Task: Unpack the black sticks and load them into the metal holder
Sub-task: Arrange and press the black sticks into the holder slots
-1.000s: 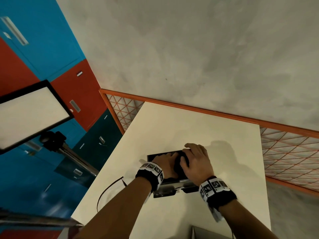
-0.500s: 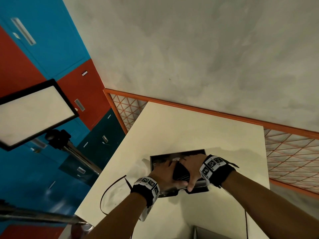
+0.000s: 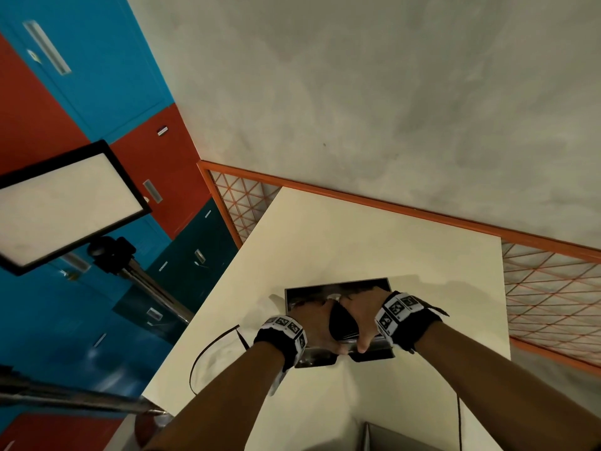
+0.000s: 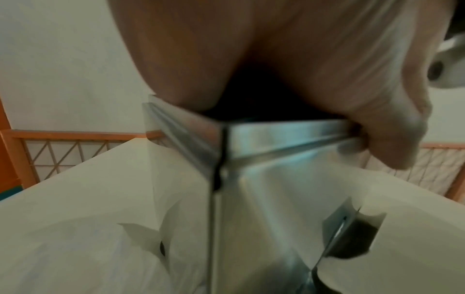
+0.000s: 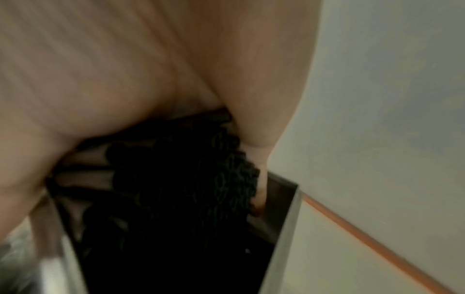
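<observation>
A rectangular metal holder stands on the white table. A thick bundle of black sticks sits in its open top. My left hand curls round the bundle from the left, and my right hand wraps it from the right with the thumb pointing toward me. In the right wrist view the black sticks' round ends show between my fingers, inside the metal holder's walls. The left wrist view shows the metal holder's rim under my palm, with the black sticks dark above it.
A black cable loops on the table left of my left forearm. A grey box pokes in at the near edge. A light panel on a stand is off to the left. An orange mesh fence borders the table.
My right hand has swung from lying over the bundle to gripping it from the right side, wrist turned outward. Over the last half second both hands stay on the bundle.
</observation>
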Demonstrator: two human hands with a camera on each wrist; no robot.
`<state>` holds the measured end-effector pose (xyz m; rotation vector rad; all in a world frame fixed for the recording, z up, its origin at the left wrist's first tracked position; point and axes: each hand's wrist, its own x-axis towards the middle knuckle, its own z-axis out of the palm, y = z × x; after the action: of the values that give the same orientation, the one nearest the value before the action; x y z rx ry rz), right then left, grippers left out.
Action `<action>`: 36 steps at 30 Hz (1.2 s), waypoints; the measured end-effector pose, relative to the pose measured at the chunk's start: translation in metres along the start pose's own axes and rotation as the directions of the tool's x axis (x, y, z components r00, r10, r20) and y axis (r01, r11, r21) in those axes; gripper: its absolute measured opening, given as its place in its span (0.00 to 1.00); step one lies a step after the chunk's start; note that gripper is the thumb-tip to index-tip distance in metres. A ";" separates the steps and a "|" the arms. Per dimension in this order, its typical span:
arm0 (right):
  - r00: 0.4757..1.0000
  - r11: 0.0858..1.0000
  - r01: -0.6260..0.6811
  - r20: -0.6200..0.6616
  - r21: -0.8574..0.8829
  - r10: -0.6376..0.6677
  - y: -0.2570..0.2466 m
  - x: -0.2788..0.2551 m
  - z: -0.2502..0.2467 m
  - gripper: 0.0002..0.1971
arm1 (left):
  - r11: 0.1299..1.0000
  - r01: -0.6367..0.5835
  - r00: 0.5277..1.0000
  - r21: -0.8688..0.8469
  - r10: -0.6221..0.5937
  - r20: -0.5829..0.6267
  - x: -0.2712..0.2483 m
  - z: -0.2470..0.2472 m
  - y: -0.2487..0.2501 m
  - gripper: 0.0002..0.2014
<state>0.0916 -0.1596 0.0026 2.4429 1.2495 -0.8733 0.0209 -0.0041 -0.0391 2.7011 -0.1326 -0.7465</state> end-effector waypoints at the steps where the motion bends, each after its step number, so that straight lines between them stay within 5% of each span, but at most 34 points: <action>1: 1.000 0.999 -0.007 -0.024 -0.049 0.005 -0.002 0.001 0.002 0.56 | 1.000 0.008 0.999 0.005 -0.008 -0.037 -0.002 0.003 0.000 0.51; 7: 0.990 0.958 -0.090 -0.131 -0.272 0.056 -0.033 -0.003 0.022 0.41 | 0.992 -0.055 0.954 0.111 0.085 -0.287 -0.022 0.033 0.006 0.47; 11: 0.993 0.968 -0.098 -0.082 -0.233 0.081 -0.034 -0.013 0.023 0.51 | 0.988 -0.090 0.916 0.125 0.131 -0.379 -0.030 0.049 0.006 0.43; 16: 0.982 0.996 -0.046 -0.188 -0.077 0.031 -0.028 -0.026 0.038 0.48 | 0.981 -0.082 0.892 0.176 0.151 -0.426 -0.033 0.057 0.008 0.44; 23: 0.940 0.989 -0.068 -0.340 -0.130 0.020 -0.028 -0.029 0.052 0.46 | 0.967 -0.100 0.857 0.236 0.204 -0.473 -0.035 0.058 0.008 0.41; 31: 0.932 0.987 -0.102 -0.359 -0.124 0.051 -0.034 -0.035 0.056 0.39 | 0.964 -0.083 0.822 0.254 0.210 -0.529 -0.040 0.060 0.010 0.36; 36: 0.944 0.986 -0.124 -0.321 -0.113 0.082 -0.038 -0.035 0.051 0.43 | 0.969 -0.082 0.835 0.231 0.194 -0.515 -0.039 0.057 0.010 0.39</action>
<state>0.0260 -0.1839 -0.0144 2.5818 1.2188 -0.3666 -0.0418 -0.0236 -0.0626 2.9347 -0.2758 0.0904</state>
